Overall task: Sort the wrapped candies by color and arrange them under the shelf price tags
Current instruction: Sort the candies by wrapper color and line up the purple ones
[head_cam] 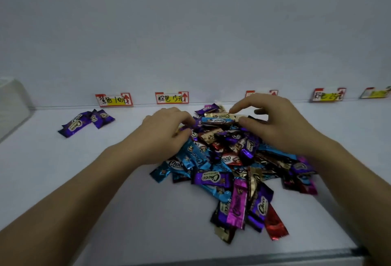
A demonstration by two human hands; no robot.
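Observation:
A mixed pile of wrapped candies [232, 166] in blue, purple, magenta, gold and red lies on the white shelf [127, 191]. My left hand [167, 130] rests on the pile's left top, fingers curled into the wrappers; what it grips is hidden. My right hand [273, 121] hovers over the pile's top right, thumb and forefinger pinching the end of a gold candy [220, 115]. A few purple candies [86, 121] lie sorted under the leftmost price tag [114, 99]. More price tags [171, 97] [328, 94] line the back wall.
A translucent white container [12, 105] stands at the far left of the shelf. The shelf's front edge [254, 257] runs along the bottom. Another tag [374, 92] sits at the far right, and one tag [273, 92] is partly hidden behind my right hand.

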